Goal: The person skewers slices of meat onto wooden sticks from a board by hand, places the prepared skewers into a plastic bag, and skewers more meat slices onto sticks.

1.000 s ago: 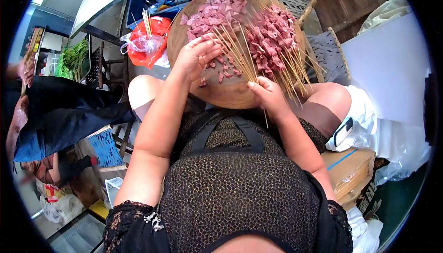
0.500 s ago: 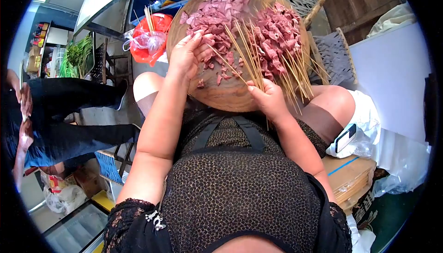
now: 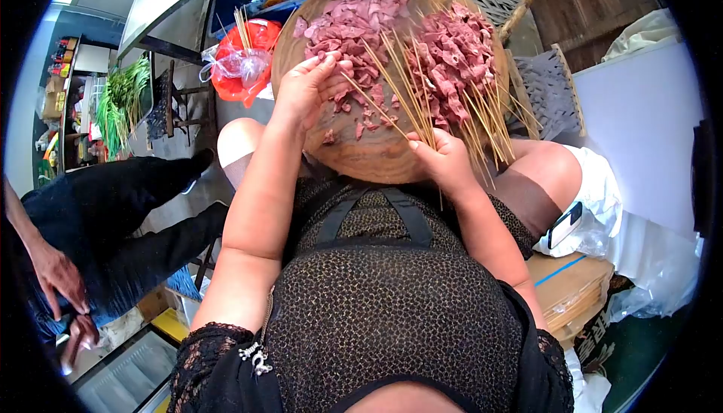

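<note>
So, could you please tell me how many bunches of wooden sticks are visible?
3: a fanned bunch in the right hand, a meat-threaded bunch on the round board, and a smaller bunch in the red bag. Others may be hidden.

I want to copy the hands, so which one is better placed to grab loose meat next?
Left, I think. The left hand is beside the loose meat, though I can't tell if it already pinches a piece. The right hand is busy holding sticks.

Loose meat (image 3: 365,14) lies left of skewered meat (image 3: 456,51) on the board (image 3: 373,158).
</note>
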The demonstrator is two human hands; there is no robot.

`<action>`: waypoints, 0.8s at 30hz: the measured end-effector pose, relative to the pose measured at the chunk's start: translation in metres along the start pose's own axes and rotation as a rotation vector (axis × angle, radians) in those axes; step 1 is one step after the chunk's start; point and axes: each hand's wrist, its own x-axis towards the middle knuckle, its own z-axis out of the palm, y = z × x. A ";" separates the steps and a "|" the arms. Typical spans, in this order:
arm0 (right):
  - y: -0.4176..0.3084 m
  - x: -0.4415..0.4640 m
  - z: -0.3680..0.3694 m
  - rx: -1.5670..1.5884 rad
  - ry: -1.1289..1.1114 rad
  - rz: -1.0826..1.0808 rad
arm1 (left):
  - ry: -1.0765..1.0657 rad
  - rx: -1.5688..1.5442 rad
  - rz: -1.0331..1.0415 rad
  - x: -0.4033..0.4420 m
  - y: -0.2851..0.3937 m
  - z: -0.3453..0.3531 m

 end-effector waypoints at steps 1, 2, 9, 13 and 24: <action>-0.001 0.000 -0.001 -0.002 -0.003 -0.001 | -0.004 0.001 -0.030 -0.001 0.002 0.000; -0.001 0.001 -0.002 -0.012 -0.009 -0.035 | -0.009 0.002 -0.060 -0.003 0.004 0.001; 0.004 -0.001 0.004 0.024 0.032 -0.102 | -0.055 -0.056 -0.144 -0.012 0.011 0.006; 0.005 -0.001 0.006 0.009 0.046 -0.097 | -0.126 -0.122 -0.169 -0.012 0.008 0.009; 0.008 -0.004 0.009 0.020 0.053 -0.096 | -0.200 -0.068 -0.178 -0.016 0.001 0.014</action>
